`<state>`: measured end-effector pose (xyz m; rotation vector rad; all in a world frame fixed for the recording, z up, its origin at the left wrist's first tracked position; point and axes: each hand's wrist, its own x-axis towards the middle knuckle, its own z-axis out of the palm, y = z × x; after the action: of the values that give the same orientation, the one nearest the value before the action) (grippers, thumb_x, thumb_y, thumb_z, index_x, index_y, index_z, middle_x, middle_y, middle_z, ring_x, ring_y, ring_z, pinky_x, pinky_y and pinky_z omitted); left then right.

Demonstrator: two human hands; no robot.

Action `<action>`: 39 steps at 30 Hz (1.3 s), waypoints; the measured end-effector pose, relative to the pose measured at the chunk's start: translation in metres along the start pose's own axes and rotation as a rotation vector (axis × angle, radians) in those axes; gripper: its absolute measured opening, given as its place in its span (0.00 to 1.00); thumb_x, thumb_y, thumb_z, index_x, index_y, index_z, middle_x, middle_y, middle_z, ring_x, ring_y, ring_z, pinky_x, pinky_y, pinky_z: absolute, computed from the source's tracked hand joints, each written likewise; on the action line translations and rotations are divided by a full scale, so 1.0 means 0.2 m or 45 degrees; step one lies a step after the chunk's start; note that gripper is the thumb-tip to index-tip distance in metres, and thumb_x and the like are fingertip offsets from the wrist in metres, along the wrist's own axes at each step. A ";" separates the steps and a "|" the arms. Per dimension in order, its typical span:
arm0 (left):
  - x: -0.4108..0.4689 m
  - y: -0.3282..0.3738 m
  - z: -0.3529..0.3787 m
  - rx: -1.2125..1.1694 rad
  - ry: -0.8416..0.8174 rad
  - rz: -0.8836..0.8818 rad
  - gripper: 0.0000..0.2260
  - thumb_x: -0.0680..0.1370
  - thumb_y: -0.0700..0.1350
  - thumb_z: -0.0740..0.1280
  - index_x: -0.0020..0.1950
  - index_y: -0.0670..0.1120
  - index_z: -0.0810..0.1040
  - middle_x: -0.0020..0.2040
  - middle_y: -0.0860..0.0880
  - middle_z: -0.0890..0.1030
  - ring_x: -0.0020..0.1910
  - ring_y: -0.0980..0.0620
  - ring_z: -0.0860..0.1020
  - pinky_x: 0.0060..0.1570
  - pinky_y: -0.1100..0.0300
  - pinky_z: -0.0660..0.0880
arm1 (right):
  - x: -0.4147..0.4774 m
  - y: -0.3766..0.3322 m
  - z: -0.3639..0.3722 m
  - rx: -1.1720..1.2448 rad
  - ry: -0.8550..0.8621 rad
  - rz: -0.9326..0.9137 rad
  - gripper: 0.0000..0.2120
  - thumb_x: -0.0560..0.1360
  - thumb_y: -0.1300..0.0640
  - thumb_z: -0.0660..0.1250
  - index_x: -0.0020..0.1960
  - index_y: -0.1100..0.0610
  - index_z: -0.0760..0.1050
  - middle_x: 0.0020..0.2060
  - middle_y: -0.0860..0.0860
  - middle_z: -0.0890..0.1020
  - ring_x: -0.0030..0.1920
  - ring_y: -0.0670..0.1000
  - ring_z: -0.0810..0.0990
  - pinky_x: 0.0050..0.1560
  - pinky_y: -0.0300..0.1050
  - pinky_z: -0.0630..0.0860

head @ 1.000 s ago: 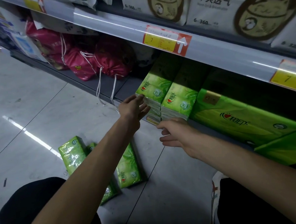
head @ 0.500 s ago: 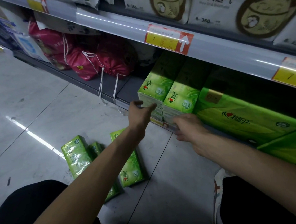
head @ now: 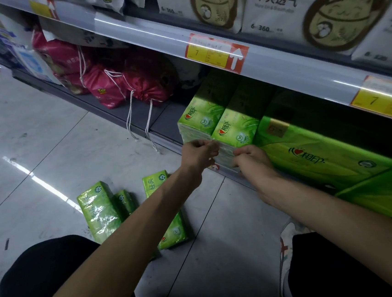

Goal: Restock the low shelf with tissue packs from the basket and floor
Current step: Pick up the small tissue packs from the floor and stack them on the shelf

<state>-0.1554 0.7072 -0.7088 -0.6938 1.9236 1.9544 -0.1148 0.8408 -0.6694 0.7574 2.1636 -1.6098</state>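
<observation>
Two stacks of small green tissue packs stand at the front of the low shelf: a left stack and a right stack. My left hand has curled fingers that pinch the front of the right stack near the seam between the two. My right hand grips the same stack lower down, at the shelf edge. Three more green tissue packs lie on the floor: one at the left, a half-hidden one beside it, and one partly under my left forearm. No basket is in view.
Large green tissue bundles fill the shelf to the right of the stacks. Red drawstring bags sit to the left, cords hanging over the edge. The upper shelf rail with a price tag overhangs. My knees are at the bottom.
My left hand moved from the left side of the left stack to the front of the right stack and curled its fingers. My right hand rose slightly onto that stack's front. The view moved closer.
</observation>
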 end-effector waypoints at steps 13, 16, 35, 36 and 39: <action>0.02 0.02 -0.09 0.315 0.373 0.317 0.21 0.78 0.41 0.73 0.67 0.45 0.70 0.59 0.45 0.78 0.56 0.46 0.79 0.54 0.52 0.78 | 0.01 0.02 -0.04 -0.263 0.225 -0.150 0.22 0.74 0.62 0.68 0.65 0.50 0.70 0.63 0.54 0.75 0.57 0.56 0.78 0.56 0.52 0.79; 0.00 0.04 -0.12 0.376 0.504 0.471 0.20 0.78 0.44 0.71 0.67 0.45 0.70 0.59 0.47 0.78 0.57 0.47 0.78 0.56 0.52 0.77 | 0.01 0.01 -0.06 -0.243 0.214 -0.217 0.39 0.72 0.66 0.68 0.79 0.45 0.61 0.73 0.54 0.68 0.71 0.57 0.71 0.69 0.57 0.74; -0.11 -0.21 0.02 1.392 0.088 0.926 0.37 0.77 0.45 0.69 0.83 0.56 0.58 0.73 0.45 0.71 0.63 0.39 0.77 0.57 0.44 0.77 | -0.03 0.02 -0.01 -0.424 -0.020 -0.249 0.44 0.77 0.67 0.65 0.85 0.50 0.46 0.82 0.52 0.58 0.81 0.57 0.58 0.76 0.51 0.65; -0.11 -0.21 0.02 1.401 0.093 0.933 0.37 0.77 0.45 0.69 0.83 0.55 0.58 0.73 0.44 0.71 0.63 0.39 0.77 0.58 0.44 0.77 | -0.03 0.02 -0.01 -0.425 -0.016 -0.252 0.44 0.77 0.67 0.65 0.85 0.50 0.47 0.82 0.52 0.58 0.81 0.57 0.59 0.76 0.51 0.65; -0.13 -0.20 0.02 1.431 0.093 0.970 0.35 0.79 0.46 0.68 0.84 0.54 0.58 0.73 0.44 0.71 0.64 0.39 0.77 0.59 0.44 0.76 | -0.03 0.03 -0.02 -0.436 -0.005 -0.263 0.44 0.77 0.67 0.65 0.84 0.49 0.47 0.82 0.51 0.59 0.80 0.57 0.60 0.76 0.52 0.66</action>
<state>-0.1130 0.7150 -0.7297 0.3369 3.0714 0.7246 -0.1055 0.8439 -0.6695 0.4391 2.4908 -1.2711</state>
